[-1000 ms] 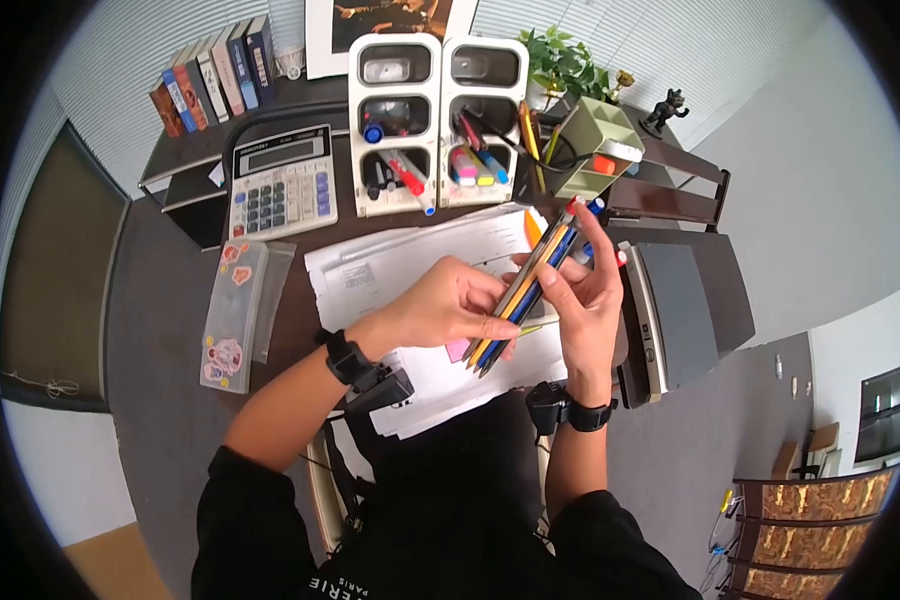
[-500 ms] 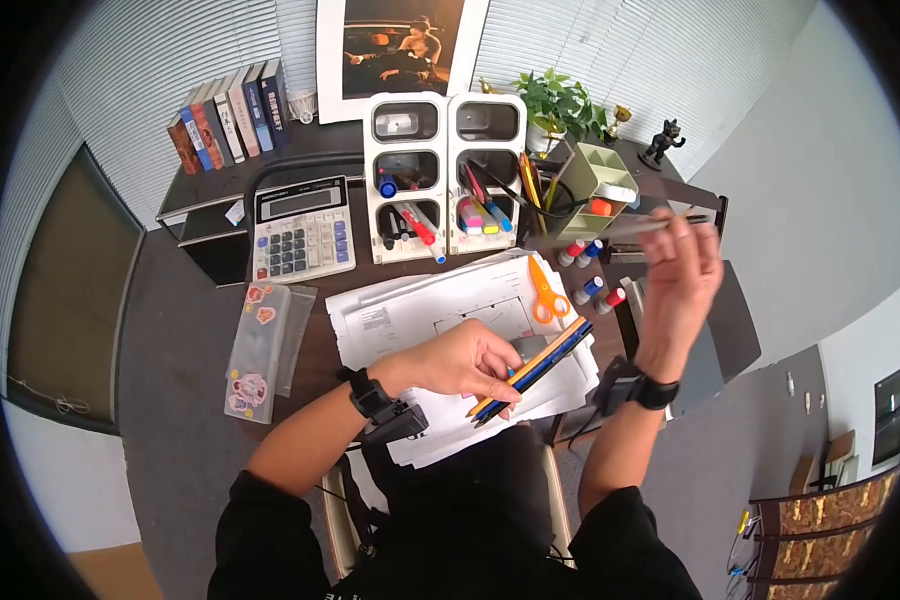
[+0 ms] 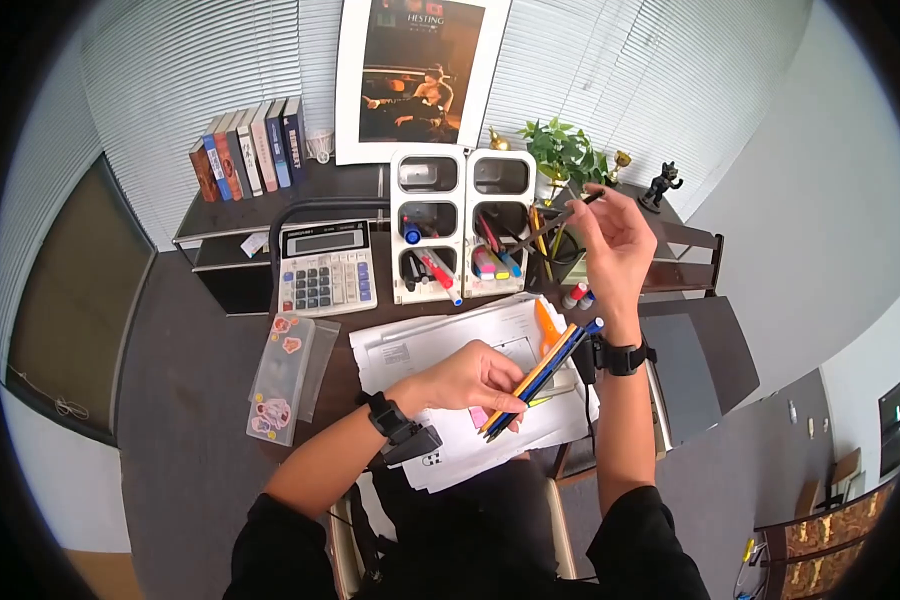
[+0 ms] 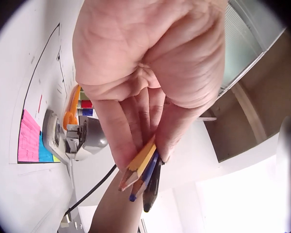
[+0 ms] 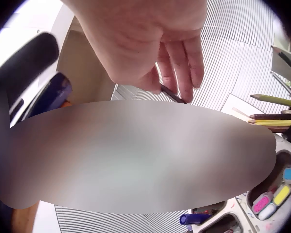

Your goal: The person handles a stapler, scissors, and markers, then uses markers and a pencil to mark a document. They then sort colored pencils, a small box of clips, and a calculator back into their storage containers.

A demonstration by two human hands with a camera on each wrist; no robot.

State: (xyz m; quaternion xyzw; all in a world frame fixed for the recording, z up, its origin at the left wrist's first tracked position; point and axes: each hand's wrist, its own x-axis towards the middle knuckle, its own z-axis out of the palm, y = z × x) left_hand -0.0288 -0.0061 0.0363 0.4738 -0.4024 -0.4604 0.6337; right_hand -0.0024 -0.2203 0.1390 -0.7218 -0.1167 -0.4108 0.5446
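My left hand pinches a small bunch of pencils between thumb and fingers, above the papers. In the left wrist view, the sharpened ends of a yellow pencil, a blue pencil and a black pencil stick out past the fingertips. Raised at the back right, my right hand holds one dark pencil by its end, slanting down to the left. It passes in front of the pencil cup, where several pencils stand. A blurred patch covers much of the right wrist view.
A white organizer with markers and highlighters stands behind the papers. Orange scissors and a stapler lie on them. A calculator and a stickered pencil case are at left, a grey laptop-like slab at right.
My right hand has drawn a dark pencil out of the bunch, swung right, then come back left to the pencil cup. The left hand keeps its pencils. The head view has tilted up.
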